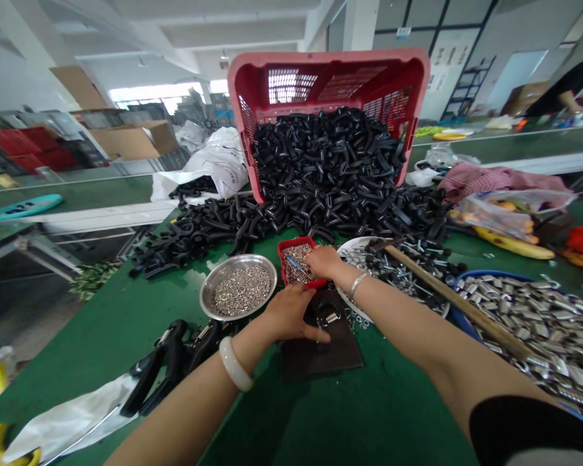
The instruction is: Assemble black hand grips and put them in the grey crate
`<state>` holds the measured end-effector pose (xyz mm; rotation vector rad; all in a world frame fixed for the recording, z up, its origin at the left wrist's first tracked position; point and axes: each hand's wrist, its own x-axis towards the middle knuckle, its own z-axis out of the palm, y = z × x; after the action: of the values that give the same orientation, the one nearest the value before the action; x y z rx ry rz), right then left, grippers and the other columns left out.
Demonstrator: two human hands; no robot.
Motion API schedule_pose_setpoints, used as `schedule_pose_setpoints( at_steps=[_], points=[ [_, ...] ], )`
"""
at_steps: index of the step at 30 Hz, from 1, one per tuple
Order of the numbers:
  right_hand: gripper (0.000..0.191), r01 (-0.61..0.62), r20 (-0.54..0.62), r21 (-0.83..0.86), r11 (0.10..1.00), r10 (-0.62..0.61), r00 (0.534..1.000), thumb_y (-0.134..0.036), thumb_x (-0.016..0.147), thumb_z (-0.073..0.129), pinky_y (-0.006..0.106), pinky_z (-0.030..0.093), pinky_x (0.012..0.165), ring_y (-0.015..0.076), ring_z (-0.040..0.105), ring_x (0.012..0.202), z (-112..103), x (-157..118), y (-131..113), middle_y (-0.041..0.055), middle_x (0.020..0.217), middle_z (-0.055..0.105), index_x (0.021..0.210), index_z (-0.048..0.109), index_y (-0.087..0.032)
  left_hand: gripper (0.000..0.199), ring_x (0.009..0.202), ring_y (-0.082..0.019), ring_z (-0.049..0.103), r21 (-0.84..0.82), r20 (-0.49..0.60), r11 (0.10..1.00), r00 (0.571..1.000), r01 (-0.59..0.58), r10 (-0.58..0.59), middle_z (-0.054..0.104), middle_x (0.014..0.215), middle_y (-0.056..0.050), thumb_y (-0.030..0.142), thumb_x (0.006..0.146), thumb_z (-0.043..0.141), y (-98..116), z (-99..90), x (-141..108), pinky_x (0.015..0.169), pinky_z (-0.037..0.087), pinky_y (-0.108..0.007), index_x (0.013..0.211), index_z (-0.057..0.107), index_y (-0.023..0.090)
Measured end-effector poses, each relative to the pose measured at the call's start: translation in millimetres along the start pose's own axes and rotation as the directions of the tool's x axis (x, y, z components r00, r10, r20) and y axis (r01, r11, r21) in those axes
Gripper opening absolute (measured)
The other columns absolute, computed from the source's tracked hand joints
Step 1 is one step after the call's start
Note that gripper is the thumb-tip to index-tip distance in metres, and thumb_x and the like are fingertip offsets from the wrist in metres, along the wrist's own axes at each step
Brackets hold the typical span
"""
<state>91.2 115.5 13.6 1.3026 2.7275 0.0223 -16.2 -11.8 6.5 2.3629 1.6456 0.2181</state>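
At the near left of the green counter (175, 298), we see black handles (158, 372) bunched close together; a nudge from our left forearm could tip or scatter them. Further in sits the metal bowl (207, 288) of small rings, just beside our left hand (286, 314), whose elbow or wrist swinging out could catch its rim and spill it.

That left hand rests over the dark plate (320, 362), thumb spread from the fingers, around a black curved piece (326, 305) with a small spring (331, 318). We cannot tell whether the fingers grip it; if it is loose, a bump could skid it or send the spring off.

Just beyond the plate, our right hand (324, 262) dips into the red tray (296, 241) of small metal pins. Its fingertips are hidden, so we cannot tell what they grasp. Pins could come up in a clump and drop, or the tray could slide if pushed.

To the right, the hammer (437, 285) slants by the white dish (350, 243) and the blue basin (490, 273); our right forearm passes near its handle and could knock it.
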Motion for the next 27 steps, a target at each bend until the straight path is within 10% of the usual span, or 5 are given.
schedule_pose_setpoints(
  at_steps=[6, 12, 27],
  points=[
    [0.031, -0.048, -0.071, 0.047, 0.998, 0.051, 0.996, -0.036, 0.083, 0.039, 0.033, 0.044, 0.074, 0.0244, 0.057, 0.095, 5, -14, 14, 0.0081, 0.103, 0.064, 0.098, 0.064, -0.025, 0.030, 0.089, -0.027, 0.059, 0.158, -0.022, 0.906, 0.918, 0.394, -0.395, 0.064, 0.098, -0.011, 0.039, 0.080, 0.045, -21, -17.0, 45, 0.073, 0.044, -0.037, 0.099, 0.062, 0.023],
    [0.027, -0.078, -0.035, 0.065, 0.995, 0.080, 0.996, -0.030, 0.076, 0.051, 0.030, 0.045, 0.074, 0.0245, 0.059, 0.093, 4, -18, 6, 0.0120, 0.100, 0.065, 0.096, 0.066, -0.018, 0.026, 0.093, -0.030, 0.058, 0.191, 0.029, 0.919, 0.933, 0.346, -0.358, 0.065, 0.096, -0.014, 0.034, 0.070, 0.060, -31, -14.4, 77, 0.077, 0.044, -0.036, 0.091, 0.066, 0.020],
    [0.028, -0.102, -0.010, 0.076, 0.992, 0.103, 0.995, -0.032, 0.076, 0.051, 0.035, 0.046, 0.076, 0.0273, 0.058, 0.095, 2, -15, -3, 0.0118, 0.101, 0.065, 0.097, 0.066, -0.020, 0.018, 0.079, -0.020, 0.059, -0.031, -0.172, 0.910, 0.895, 0.412, -0.411, 0.065, 0.086, -0.008, 0.028, 0.074, 0.047, -44, -17.1, 68, 0.066, 0.043, -0.028, 0.083, 0.059, 0.018]
  ],
)
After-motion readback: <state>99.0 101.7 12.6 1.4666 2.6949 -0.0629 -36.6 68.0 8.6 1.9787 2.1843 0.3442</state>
